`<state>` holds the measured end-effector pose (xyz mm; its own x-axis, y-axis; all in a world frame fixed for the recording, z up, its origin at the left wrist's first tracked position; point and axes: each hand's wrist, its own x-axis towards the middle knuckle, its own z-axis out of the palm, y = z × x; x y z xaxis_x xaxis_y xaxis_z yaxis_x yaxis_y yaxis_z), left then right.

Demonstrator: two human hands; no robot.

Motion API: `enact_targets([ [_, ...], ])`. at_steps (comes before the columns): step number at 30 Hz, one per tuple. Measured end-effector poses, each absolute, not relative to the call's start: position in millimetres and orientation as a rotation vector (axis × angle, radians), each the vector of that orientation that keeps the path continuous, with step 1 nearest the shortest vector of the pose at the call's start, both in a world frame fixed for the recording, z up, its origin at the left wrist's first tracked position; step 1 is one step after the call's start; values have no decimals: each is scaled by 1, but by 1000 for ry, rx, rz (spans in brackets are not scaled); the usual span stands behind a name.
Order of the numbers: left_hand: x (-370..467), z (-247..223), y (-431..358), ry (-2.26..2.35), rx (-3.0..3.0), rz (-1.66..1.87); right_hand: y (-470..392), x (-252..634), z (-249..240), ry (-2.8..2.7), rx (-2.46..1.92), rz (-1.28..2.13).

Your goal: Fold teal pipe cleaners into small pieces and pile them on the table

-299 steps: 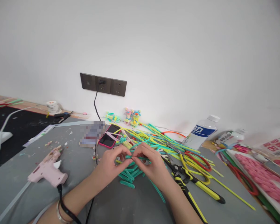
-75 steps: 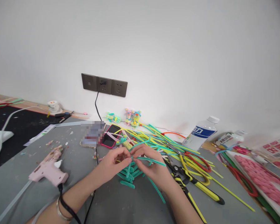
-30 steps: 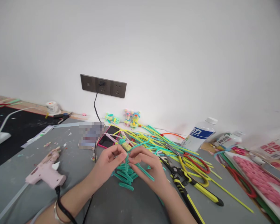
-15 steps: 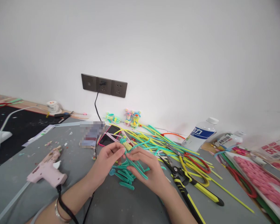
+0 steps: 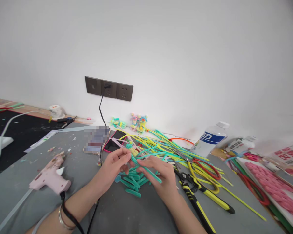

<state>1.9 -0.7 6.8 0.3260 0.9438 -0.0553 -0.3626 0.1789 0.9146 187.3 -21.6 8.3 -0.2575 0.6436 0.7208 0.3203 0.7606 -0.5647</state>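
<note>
Between my two hands runs a teal pipe cleaner (image 5: 150, 173), its free end pointing down to the right. My left hand (image 5: 118, 162) pinches its upper end between thumb and fingertips. Fingers of my right hand (image 5: 158, 169) close on the strip farther along. Beneath the hands lies a pile of short teal pipe cleaner pieces (image 5: 133, 183). Just beyond my fingertips rests a small yellow and teal pipe cleaner figure (image 5: 132, 149), partly hidden by the hands. Long yellow and teal pipe cleaners (image 5: 166, 146) spread out behind.
A pink glue gun (image 5: 50, 178) lies at left with its black cord. Yellow-black pliers (image 5: 190, 182) and red-handled scissors (image 5: 207, 169) lie at right. A bottle (image 5: 211, 139), a phone (image 5: 114, 141) and small finished figures (image 5: 138, 123) stand or lie toward the wall.
My right hand has shifted slightly up and right along the teal pipe cleaner, whose free end now points farther right. My left hand stays nearly in place.
</note>
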Motion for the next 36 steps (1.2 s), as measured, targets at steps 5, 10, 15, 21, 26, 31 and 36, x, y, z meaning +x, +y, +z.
enact_targets([
  [5,2,7,-2,777,1061,1086,-20,187,4,-1653,-796,547],
  [10,1,7,-2,856,1170,1083,-20,186,3,-1535,-810,655],
  [15,0,7,-4,871,1255,1125,-20,187,4,-1559,-834,659],
  [21,-1,5,-6,969,1341,1155,-22,186,6,-1575,-840,616],
  [26,-1,5,-6,1049,1479,1200,-22,186,6,-1575,-867,619],
  [31,-2,6,-7,1029,1585,1216,-22,186,6,-1577,-887,601],
  [36,-1,7,-6,951,1492,1134,-21,187,7,-1582,-938,623],
])
